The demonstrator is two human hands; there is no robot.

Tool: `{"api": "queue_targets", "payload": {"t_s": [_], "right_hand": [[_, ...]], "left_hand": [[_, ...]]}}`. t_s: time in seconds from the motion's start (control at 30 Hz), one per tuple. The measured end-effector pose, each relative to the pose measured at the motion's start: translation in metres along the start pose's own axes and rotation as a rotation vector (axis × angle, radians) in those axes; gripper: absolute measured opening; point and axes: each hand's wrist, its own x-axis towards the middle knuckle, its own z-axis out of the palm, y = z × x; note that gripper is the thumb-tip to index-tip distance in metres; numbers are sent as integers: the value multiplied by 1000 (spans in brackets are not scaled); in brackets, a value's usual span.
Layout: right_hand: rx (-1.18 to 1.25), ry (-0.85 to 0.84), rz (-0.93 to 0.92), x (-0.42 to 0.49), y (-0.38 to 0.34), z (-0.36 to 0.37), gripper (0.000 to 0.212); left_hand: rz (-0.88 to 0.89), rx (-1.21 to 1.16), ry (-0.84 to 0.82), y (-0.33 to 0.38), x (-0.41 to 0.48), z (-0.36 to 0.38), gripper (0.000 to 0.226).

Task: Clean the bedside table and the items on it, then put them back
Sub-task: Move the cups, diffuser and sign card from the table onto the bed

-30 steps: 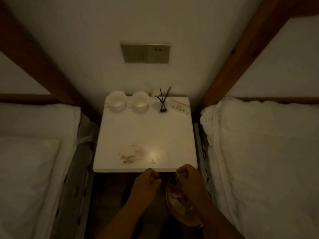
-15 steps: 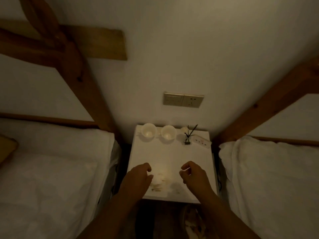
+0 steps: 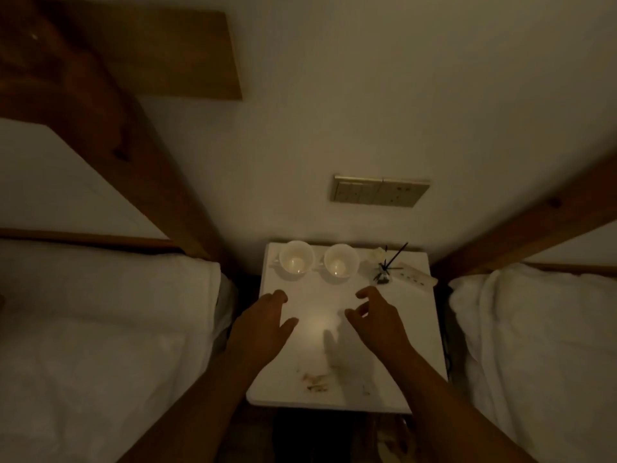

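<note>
Both hands, left hand (image 3: 263, 324) and right hand (image 3: 377, 320), spread empty over bedside table (image 3: 410, 329); its long axis runs wallward.

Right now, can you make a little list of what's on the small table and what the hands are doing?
table: white bedside table between two beds
cups: two white cups, left cup and right cup, side by side at the back
sticks: dark scent sticks in a small holder, back right
card: white card right of the sticks
mess: brown stain near the front edge
left hand: left hand open, empty, over the table
right hand: right hand open, fingers curled, empty, over the table
cloth: none in view
</note>
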Motion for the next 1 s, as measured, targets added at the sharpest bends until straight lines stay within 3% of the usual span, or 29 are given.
{"api": "queue_targets", "payload": {"t_s": [0.17,0.4,0.57,0.73,0.87,1.0], "right_hand": [[15,-18,21,11,28,15,39],[-10,-92,60,15,64,28,34],[-65,-62,-20,30,64,25,38],[-207,18,-199,58,42,23,57],[-294,116,-330,78,29,26,69],[-304,164,-346,94,22,33,81]], "left_hand": [[-49,-42,-46,-12,4,33,50],[-100,26,-96,-14,-4,69,42],[-119,-70,-98,-13,6,77,40],[-194,-130,-24,-8,49,62,42],[-196,-135,131,-1,82,51,43],[-140,-53,227,-2,104,48,64]]}}
